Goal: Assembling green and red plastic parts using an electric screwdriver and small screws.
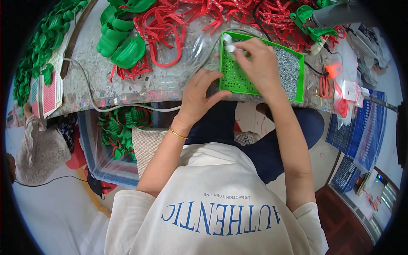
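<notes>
A shallow bright green tray [301, 80] with a perforated bottom lies at the table's near edge. Many small silvery metal pieces [289, 70] fill its right part. My right hand [260, 68] reaches over the tray, thumb and fingers closed on a small crumpled white wad [229, 43] at the far left corner. Nothing is held in my left hand [199, 95]; its fingers are apart, curved beside the tray's near left corner. A gold bangle [178, 133] circles my left wrist.
Red dotted straps [163, 38] and green plastic cups [127, 51] lie on the far side. A grey cable [89, 85] runs along the near edge. Orange-handled scissors [325, 87] lie right of the tray. Below left stands a blue crate [91, 148] of green parts; another person [44, 146] sits left.
</notes>
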### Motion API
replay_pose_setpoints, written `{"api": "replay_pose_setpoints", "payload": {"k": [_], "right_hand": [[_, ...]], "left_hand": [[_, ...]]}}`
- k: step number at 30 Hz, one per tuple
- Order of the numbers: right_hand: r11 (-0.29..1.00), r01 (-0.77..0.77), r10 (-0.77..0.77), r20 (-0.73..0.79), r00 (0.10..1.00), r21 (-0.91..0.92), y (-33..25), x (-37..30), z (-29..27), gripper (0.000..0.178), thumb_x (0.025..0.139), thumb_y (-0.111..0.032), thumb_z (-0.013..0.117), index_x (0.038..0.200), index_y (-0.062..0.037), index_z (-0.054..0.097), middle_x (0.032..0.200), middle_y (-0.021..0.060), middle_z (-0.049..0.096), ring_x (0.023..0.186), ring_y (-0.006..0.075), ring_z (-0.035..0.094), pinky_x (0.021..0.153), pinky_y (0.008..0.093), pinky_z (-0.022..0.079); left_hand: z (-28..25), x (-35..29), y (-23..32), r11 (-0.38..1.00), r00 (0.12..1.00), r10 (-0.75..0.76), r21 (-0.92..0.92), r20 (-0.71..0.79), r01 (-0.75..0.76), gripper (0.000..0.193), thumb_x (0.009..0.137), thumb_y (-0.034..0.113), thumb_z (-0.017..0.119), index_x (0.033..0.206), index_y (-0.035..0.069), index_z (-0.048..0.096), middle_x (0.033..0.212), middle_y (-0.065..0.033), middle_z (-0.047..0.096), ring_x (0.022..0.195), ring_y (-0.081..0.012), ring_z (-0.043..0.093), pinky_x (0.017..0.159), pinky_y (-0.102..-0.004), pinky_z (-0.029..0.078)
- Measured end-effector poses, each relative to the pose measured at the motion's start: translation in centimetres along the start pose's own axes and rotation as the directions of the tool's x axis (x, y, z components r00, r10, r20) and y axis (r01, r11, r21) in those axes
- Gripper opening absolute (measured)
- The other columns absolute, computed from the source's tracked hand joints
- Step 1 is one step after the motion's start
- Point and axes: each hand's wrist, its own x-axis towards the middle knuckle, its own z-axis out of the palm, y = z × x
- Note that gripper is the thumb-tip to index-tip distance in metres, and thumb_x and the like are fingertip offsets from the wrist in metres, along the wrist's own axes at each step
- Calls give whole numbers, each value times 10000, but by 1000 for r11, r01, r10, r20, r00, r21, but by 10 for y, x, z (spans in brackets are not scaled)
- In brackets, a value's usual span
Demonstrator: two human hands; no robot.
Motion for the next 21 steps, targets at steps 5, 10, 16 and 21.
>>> {"api": "replay_pose_setpoints", "payload": {"k": [5,10,16,21], "right_hand": [[992,49,-51,-16,999,-113,6,4,10,184,834,-201,654,944,-68,718,867,98,664,686,247,636,664,361,482],[980,-186,190,-55,980,67,-3,9,14,184,812,-236,651,904,-100,734,836,86,661,818,278,638,768,417,438],[959,-91,62,-114,991,-267,6,10,12,167,810,-228,651,891,-107,731,857,79,664,825,264,638,772,414,431],[989,-127,110,-199,974,-71,-5,11,15,153,800,-209,680,906,-105,715,839,69,664,790,259,635,763,400,444]], "left_hand": [[2,4,0,999,999,45,-6,-7,-45,451,686,157,829,1059,50,599,850,-88,566,743,-243,554,643,-318,453],[0,1,-1,999,1000,27,18,-6,-27,446,689,163,827,1058,52,603,851,-87,568,742,-241,553,642,-322,454],[1,2,0,1000,1000,23,12,-1,-23,448,689,166,829,1062,55,605,856,-81,569,744,-226,559,638,-315,458],[1,1,-2,999,999,44,0,-26,-44,447,692,169,828,1063,59,606,860,-76,569,740,-219,555,624,-311,454]]}}
